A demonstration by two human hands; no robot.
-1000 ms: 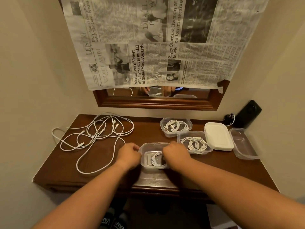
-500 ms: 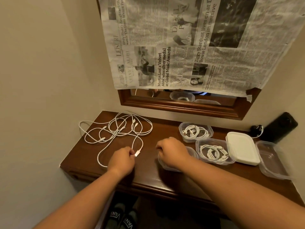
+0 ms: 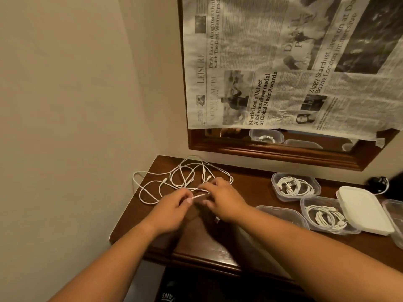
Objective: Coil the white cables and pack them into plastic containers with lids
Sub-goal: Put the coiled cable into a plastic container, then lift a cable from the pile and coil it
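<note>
A loose tangle of white cables (image 3: 185, 177) lies on the left end of the brown table (image 3: 218, 240). My left hand (image 3: 172, 209) pinches the plug end of one white cable at its fingertips. My right hand (image 3: 222, 199) sits just right of it, fingers curled over the same cable near the tangle. Three clear plastic containers stand to the right: one at the back (image 3: 295, 186) with coiled cables, one further right (image 3: 327, 214) with coiled cables, and one nearest me (image 3: 281, 214) partly hidden by my right forearm.
A white lid (image 3: 364, 209) lies right of the containers, and another clear container (image 3: 395, 216) shows at the frame's right edge. A newspaper (image 3: 283, 62) hangs over a wood-framed mirror (image 3: 272, 149). A wall closes off the table's left side. A dark object with a cord (image 3: 379, 185) sits at the back right.
Both hands left the near container and moved left to the loose cables. My left hand picked up a cable end and my right hand joined it. The view swung left.
</note>
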